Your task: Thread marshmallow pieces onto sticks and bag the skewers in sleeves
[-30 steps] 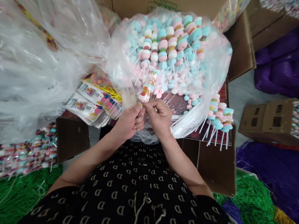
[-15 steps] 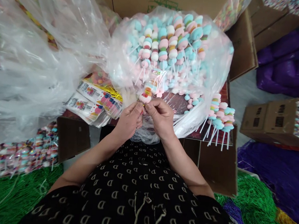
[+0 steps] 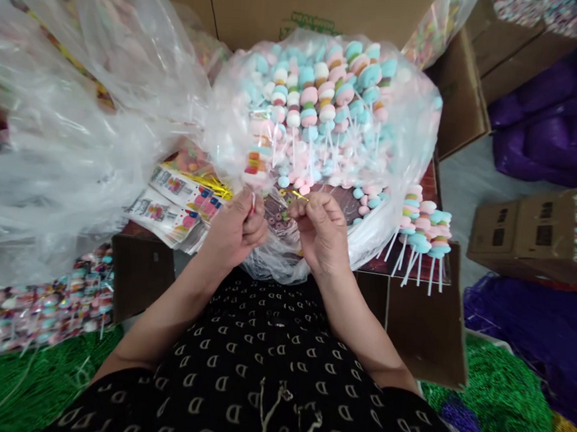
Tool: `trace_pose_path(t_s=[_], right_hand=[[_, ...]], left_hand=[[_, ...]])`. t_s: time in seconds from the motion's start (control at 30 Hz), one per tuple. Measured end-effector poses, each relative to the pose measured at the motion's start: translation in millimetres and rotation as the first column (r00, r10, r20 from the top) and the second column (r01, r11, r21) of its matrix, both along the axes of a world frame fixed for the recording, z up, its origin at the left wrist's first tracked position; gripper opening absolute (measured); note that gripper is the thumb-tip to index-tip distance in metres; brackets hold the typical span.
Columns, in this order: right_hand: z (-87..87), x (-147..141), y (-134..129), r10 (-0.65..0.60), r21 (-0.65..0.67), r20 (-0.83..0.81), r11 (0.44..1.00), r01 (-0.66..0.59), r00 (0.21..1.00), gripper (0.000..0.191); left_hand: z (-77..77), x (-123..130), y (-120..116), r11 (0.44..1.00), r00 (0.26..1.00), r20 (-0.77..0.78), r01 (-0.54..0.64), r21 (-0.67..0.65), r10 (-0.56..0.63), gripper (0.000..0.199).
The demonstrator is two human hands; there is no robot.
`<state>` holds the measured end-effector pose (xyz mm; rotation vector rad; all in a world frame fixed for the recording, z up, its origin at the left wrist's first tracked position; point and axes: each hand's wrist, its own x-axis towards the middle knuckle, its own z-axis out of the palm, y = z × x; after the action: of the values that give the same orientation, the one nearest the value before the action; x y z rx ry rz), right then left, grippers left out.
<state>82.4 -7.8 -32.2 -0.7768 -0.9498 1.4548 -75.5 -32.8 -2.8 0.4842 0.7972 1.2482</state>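
My left hand (image 3: 237,232) is closed round the stick of a marshmallow candy skewer (image 3: 257,157), which stands upright in a clear printed wrapper. Between the thumb and fingertips of my right hand (image 3: 322,232) is a short gold twist tie (image 3: 300,195), apart from the skewer. Behind both hands lies a large clear bag (image 3: 411,112) holding many pink, blue and white marshmallow skewers (image 3: 308,101). Printed flat wrappers (image 3: 172,200) are stacked to the left of my left hand, with a bunch of gold twist ties (image 3: 204,179) beside them.
Unwrapped skewers (image 3: 425,227) lie at the table's right corner, sticks over the edge. Crumpled plastic bags (image 3: 73,159) crowd the left side. Cardboard boxes (image 3: 522,228) stand at right, and green shred (image 3: 508,400) lies low on both sides. Wrapped skewers (image 3: 46,310) are heaped at lower left.
My hands have moved apart. The left carried the wrapped skewer leftward; the right drew away to the right with a gold twist tie in its fingers.
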Motion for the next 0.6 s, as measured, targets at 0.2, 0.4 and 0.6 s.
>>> trace_pose_path(t_s=[0.2, 0.4, 0.6], right_hand=[[10.6, -6.6, -6.5, -0.109, 0.235, 0.337, 0.972, 0.029, 0.935, 0.026], [3.4, -13.5, -8.1, -0.244, 0.340, 0.445, 0.936, 0.090, 0.862, 0.014], [-5.5, -17.7, -12.6, -0.231, 0.242, 0.433, 0.961, 0.135, 0.871, 0.015]], left_hand=[[-17.2, 13.3, -5.2, 0.990, 0.971, -0.221, -0.063, 0.127, 0.090, 0.044], [-27.8, 14.1, -9.2, 0.993, 0.943, -0.324, -0.040, 0.115, 0.075, 0.031], [-35.0, 16.5, -7.8, 0.984, 0.931, -0.353, -0.032, 0.177, 0.094, 0.039]])
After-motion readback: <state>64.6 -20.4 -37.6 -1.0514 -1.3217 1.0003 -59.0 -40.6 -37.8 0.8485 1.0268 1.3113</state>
